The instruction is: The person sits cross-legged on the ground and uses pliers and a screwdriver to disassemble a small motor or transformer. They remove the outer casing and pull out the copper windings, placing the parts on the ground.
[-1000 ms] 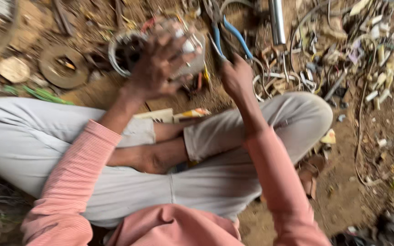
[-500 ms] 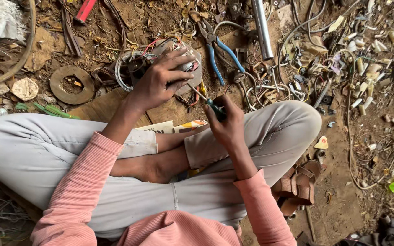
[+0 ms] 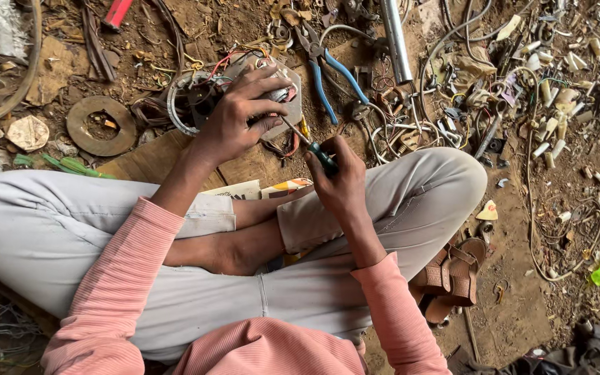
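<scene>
A rusty metal ring lies on the dirt ground at the left. Beside it, the left hand is spread over a small wired device, fingers pressing it down onto a board just ahead of the crossed legs. The right hand is closed around a green-handled screwdriver (its tip meets the device). Blue-handled pliers lie just beyond, brown sandals lower right.
</scene>
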